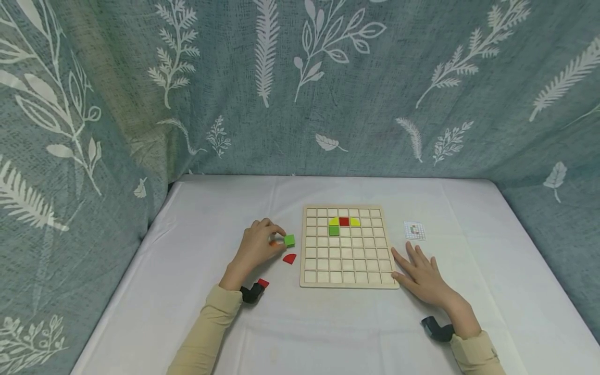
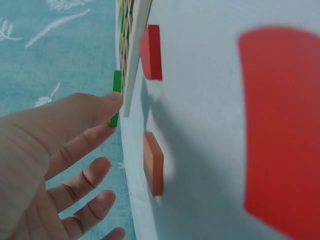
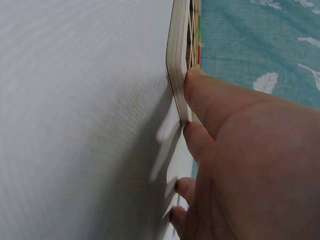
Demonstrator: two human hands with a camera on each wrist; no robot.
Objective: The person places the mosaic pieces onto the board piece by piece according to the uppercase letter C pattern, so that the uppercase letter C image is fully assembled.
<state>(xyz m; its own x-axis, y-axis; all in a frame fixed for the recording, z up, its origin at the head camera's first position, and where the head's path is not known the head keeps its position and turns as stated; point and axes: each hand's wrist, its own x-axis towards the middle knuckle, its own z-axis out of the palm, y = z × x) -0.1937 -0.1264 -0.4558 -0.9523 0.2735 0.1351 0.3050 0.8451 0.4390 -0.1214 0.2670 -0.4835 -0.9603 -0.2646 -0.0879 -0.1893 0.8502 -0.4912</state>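
Note:
My left hand point(image 1: 259, 242) pinches a green square tile point(image 1: 289, 240) between thumb and forefinger, just left of the wooden grid board point(image 1: 349, 285). In the left wrist view the other fingers are spread apart from the tile point(image 2: 117, 82). An orange tile point(image 2: 154, 165) and a red quarter-round tile point(image 1: 289, 259) lie on the cloth near this hand. On the board sit a red square point(image 1: 344, 221), a green square point(image 1: 334, 230) and two yellow pieces point(image 1: 355, 222). My right hand point(image 1: 422, 278), fingers spread, rests at the board's right edge, its thumb and forefinger touching the rim point(image 3: 176, 65).
A small pattern card point(image 1: 414, 230) lies right of the board. Another red piece point(image 1: 263, 283) is by the left wrist, partly hidden by the black wrist camera point(image 1: 252, 294). A leaf-patterned curtain point(image 1: 300, 130) hangs behind the white-covered table point(image 1: 347, 333).

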